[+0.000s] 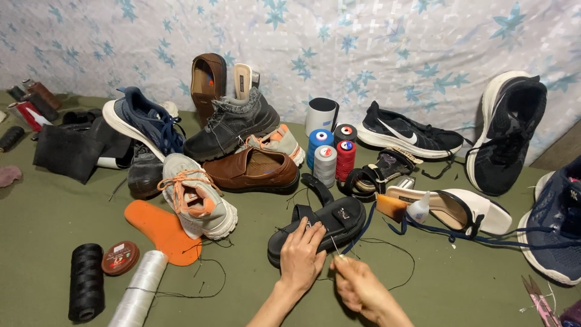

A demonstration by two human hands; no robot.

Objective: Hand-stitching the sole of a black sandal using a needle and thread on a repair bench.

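The black sandal [319,227] lies on its sole on the green floor covering [36,242], just ahead of both hands, with its strap arching up toward the back. It is a chunky, thick-soled piece, dark all over, with a small metal buckle on the strap. The left hand [301,257] rests flat on its near edge, fingers spread and pressing down to steady it rather than closing round it. The right hand [357,284] sits just beside, its grip pinched together on a thin needle [334,245] that points up toward the sole edge; a dark thread [393,248] loops loosely away from it across the floor. By my judgement the stitching is under way: the needle is threaded and at the sandal's rim, yet no finished seam is visible, so most of the sewing seems left.

Just beyond the sandal stand spools of thread [330,154] in blue, red and grey. To the left lie an orange insole [160,230] and a pale sneaker [196,200]; further left lie a black thread cone [86,281] and a white spool [139,290]. A white flat shoe [460,212] and blue laces [484,237] lie to the right, with scissors [538,300] near the corner.
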